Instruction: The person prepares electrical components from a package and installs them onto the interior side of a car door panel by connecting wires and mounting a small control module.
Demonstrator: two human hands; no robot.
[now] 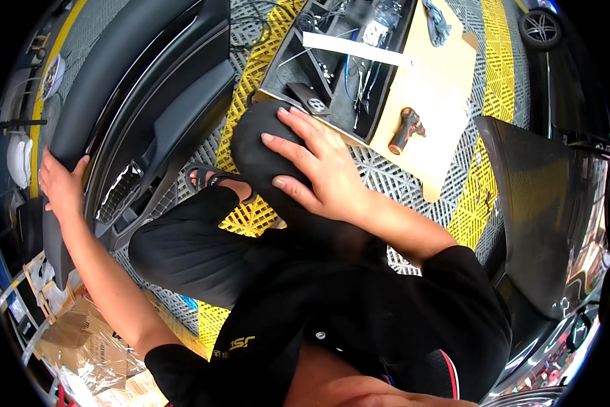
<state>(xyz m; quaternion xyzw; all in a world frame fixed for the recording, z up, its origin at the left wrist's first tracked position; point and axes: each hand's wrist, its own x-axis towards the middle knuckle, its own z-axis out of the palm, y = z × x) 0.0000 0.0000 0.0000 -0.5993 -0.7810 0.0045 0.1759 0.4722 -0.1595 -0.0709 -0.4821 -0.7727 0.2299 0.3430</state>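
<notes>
A black car door panel (195,112) stands on edge at my left, with an armrest and a pocket on its near face. My left hand (62,186) grips its padded outer edge, thumb on one side and fingers over the other. My right hand (322,166) rests on my raised knee with the fingers spread, holding nothing. Beyond that knee lies an open cardboard box (367,125) with a dark lined tray of cables and small parts. On its cardboard flap sits a black and orange cordless screwdriver (406,130).
A white strip (356,49) lies across the box, and a grey glove (437,24) is on the flap. At right is a dark car's open door (532,203). Grey and yellow grid tiles (379,169) cover the floor. Plastic-wrapped cardboard (94,346) lies at lower left.
</notes>
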